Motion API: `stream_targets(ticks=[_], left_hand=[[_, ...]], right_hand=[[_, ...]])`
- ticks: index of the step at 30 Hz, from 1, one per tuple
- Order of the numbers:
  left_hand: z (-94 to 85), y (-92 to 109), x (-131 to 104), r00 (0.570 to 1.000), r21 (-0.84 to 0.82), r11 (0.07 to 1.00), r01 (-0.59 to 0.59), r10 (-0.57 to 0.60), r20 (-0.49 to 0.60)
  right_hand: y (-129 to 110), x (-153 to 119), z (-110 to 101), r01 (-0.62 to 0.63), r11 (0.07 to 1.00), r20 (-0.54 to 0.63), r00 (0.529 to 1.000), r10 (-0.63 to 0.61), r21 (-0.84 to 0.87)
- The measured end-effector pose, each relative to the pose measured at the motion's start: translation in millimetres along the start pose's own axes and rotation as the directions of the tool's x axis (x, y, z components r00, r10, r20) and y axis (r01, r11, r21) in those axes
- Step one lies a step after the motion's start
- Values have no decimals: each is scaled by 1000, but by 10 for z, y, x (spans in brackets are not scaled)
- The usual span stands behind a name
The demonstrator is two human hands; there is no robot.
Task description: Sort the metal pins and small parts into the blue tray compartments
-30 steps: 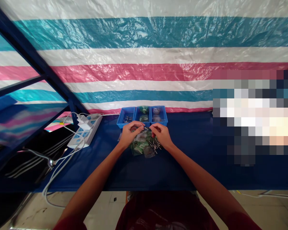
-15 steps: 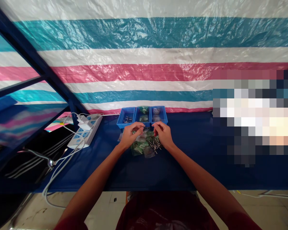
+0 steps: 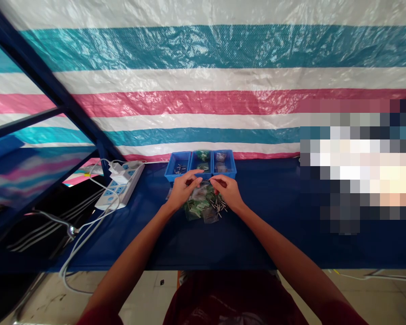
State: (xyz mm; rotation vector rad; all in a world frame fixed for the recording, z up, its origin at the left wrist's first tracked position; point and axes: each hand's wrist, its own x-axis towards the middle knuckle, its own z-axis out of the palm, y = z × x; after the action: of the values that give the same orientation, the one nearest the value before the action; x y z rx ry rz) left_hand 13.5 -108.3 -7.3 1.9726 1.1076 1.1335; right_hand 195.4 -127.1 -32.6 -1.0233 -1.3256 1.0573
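Note:
My left hand (image 3: 184,187) is closed in a pinch above the pile, with what looks like a thin metal pin (image 3: 205,181) at its fingertips. Facing it, my right hand (image 3: 228,192) pinches at the pin's other side; whatever its fingers hold is too small to make out. Beneath both hands lie clear bags of green pieces (image 3: 195,210), a small clear bag (image 3: 209,215) and a loose heap of metal pins (image 3: 219,205). Just beyond stand three blue bins: the left bin (image 3: 171,169) holds some pins, the middle bin (image 3: 192,169) green bagged pieces, the right bin (image 3: 233,167) clear bags.
A white power strip (image 3: 122,189) with plugs and loose cables lies at left on the dark blue table (image 3: 264,225). Blue frame bars (image 3: 77,117) slant up on the left. A striped plastic sheet (image 3: 203,104) hangs behind. A blurred-out patch covers the right side.
My hands have come closer together, the right one shifting left so its fingertips nearly meet the left hand's. The bins and the pile stay where they were.

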Motion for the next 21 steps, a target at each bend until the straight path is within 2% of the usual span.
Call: stream_targets(ticks=[8, 21], left_hand=[[5, 14, -10, 1000, 19, 1000, 18, -18, 12], [16, 36, -18, 999, -6, 1000, 13, -13, 40]], right_hand=[[22, -12, 5, 22, 1000, 71, 997, -21, -12], [6, -19, 7, 22, 1000, 69, 997, -21, -15]])
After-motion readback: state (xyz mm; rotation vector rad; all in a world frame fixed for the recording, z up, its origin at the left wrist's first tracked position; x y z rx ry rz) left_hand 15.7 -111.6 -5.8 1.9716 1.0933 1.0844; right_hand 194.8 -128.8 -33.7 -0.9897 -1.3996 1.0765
